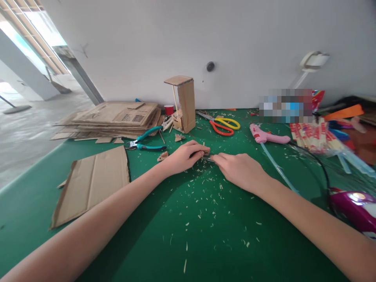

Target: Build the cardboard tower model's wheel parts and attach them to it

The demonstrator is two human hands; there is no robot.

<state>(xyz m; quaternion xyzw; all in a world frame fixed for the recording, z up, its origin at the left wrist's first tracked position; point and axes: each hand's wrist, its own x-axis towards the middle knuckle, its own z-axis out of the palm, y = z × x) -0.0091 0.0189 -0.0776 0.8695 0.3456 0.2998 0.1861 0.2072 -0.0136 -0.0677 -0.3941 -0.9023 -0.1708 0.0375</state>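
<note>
My left hand [188, 157] is closed on a small brown piece [207, 152], perhaps cardboard, with a thin pale stick poking up beside it. Close by on the right, my right hand [239, 170] is closed round a thin grey tool [208, 158], its tip touching or nearly touching the brown piece; its handle is hidden in the fingers. Pale shavings [213, 201] lie scattered on the green table [164, 246] under and in front of both hands. A small cardboard scrap [162, 156] rests beside my left wrist.
Behind the hands stand a cardboard structure [187, 105] and red-and-yellow scissors [223, 127]. Teal pliers [149, 147], stacked cardboard [114, 117] and a loose sheet [92, 182] are left. At right lie a pink glue gun [268, 137], its cord, wrapped sticks [311, 135] and a magenta object [354, 207].
</note>
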